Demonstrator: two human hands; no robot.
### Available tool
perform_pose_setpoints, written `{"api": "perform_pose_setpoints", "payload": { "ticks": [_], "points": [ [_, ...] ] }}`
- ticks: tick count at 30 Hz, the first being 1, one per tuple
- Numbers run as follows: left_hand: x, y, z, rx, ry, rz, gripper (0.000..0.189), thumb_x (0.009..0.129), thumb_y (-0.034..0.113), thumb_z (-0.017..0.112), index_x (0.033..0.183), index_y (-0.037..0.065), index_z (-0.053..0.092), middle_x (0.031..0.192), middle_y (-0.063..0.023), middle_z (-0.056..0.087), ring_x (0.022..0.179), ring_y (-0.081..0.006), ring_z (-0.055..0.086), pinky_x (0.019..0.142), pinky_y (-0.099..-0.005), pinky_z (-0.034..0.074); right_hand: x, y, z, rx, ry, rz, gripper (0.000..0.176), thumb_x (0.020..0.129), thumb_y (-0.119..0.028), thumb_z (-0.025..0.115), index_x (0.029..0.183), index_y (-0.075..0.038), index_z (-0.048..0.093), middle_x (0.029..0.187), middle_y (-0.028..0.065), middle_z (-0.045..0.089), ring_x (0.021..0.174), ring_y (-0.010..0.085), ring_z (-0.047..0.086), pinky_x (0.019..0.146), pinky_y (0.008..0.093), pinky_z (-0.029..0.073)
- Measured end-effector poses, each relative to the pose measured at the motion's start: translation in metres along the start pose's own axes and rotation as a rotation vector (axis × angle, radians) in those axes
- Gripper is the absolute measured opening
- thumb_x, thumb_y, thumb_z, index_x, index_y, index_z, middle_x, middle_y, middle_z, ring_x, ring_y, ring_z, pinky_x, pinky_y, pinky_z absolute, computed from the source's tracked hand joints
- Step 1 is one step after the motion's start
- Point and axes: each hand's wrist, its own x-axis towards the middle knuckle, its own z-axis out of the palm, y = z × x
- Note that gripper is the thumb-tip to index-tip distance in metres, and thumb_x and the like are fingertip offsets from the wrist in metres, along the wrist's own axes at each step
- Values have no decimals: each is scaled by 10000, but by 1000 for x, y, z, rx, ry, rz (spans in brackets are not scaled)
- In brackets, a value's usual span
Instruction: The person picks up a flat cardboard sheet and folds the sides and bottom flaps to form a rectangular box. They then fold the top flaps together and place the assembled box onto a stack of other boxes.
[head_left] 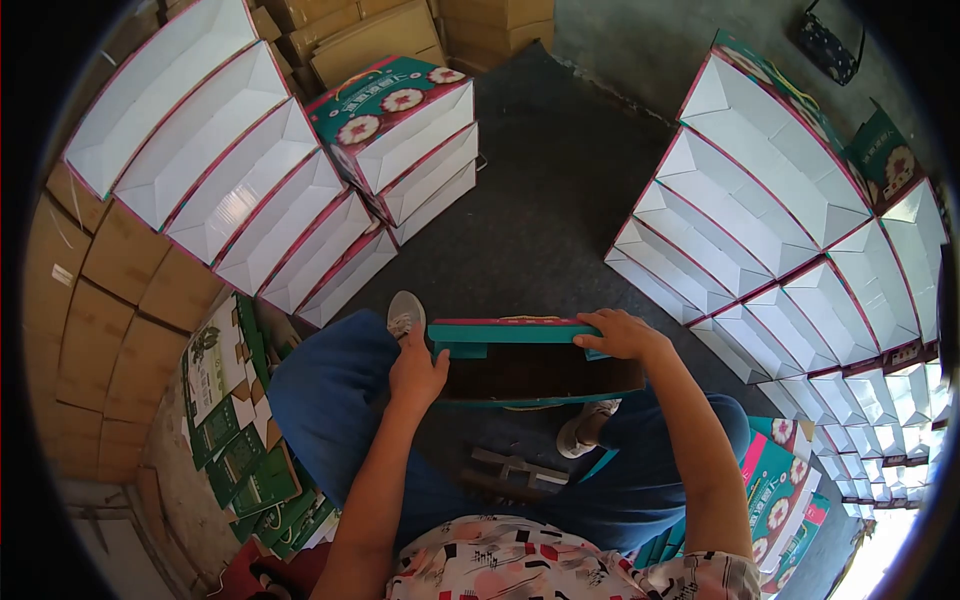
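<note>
An open cardboard gift box [510,333] with teal and pink edges stands between my knees, its dark brown inside facing up. My left hand [417,372] grips its left end, with the thumb near the teal inner flap. At the far right corner, my right hand [622,335] is closed over the rim, fingers on the outer side. A thin cord handle shows along the far edge. The outer faces of the box are mostly hidden from this angle.
White-lined open boxes stand stacked at the left [225,200] and right [740,190]. Flat green cartons [245,450] lie by my left leg, and printed teal cartons [775,490] by my right. Brown cartons [125,265] line the left wall. A dark bag [830,45] hangs at the back.
</note>
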Motion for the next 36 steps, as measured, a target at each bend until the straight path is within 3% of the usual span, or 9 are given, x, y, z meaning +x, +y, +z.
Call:
{"api": "perform_pose_setpoints", "payload": {
  "ticks": [6,11,18,21,24,27,30,33,36],
  "points": [
    [1,3,-6,24,-169,65,370,862,257,607,1129,11,533,1052,-202,587,929,-366,606,750,-447,502,4,6,8,-118,23,-44,665,842,-550,561,1389,-197,428,1385,154,427,1277,340,401,1045,448,347],
    [4,5,-4,78,-180,88,322,860,266,608,1045,6,563,1001,-183,601,885,-356,613,731,-444,503,9,2,12,-156,29,-15,719,794,-508,648,1392,-181,417,1377,146,428,1253,339,421,1020,449,372],
    [6,13,-6,95,-302,44,344,857,307,599,993,-8,574,941,-181,611,868,-356,614,716,-440,495,32,-8,23,-429,69,-5,832,623,-492,794,1273,-81,477,1188,159,509,1095,338,547,864,431,489],
    [4,11,-2,30,-249,54,402,863,357,597,1009,-17,584,977,-199,614,901,-348,618,742,-427,496,37,-9,31,-409,101,-4,804,598,-436,825,1205,-41,478,1135,175,512,1013,347,593,812,424,514],
    [3,9,1,-60,-123,54,473,858,394,616,1087,-19,591,896,-188,630,759,-301,631,691,-393,489,44,-6,42,-384,156,-32,771,579,-359,844,1151,-4,468,1111,181,515,935,341,626,766,405,534],
    [14,-5,10,-496,-303,-121,519,849,416,633,1122,-22,582,926,-178,629,765,-299,625,701,-384,490,46,0,49,-377,214,-67,748,560,-299,852,1117,20,469,1099,178,523,894,314,641,727,370,549],
    [18,-13,11,-539,-426,-126,571,827,421,658,1190,-4,539,1008,-192,618,843,-346,622,767,-402,496,46,-1,53,-376,229,-72,746,562,-280,847,1123,24,462,1096,180,522,878,312,645,700,371,553],
    [11,-19,17,47,-148,147,777,781,432,704,1334,-15,391,1131,-228,586,989,-393,598,859,-428,481,42,1,54,-374,259,-86,746,571,-274,844,1133,24,455,1094,179,522,871,310,647,693,373,553],
    [15,-13,25,158,-255,23,989,743,429,739,1421,-39,191,1227,-273,532,1105,-404,556,925,-427,455,42,0,55,-350,260,-86,769,587,-274,834,1173,25,436,1110,183,515,904,318,635,721,384,547]
  ]
}}
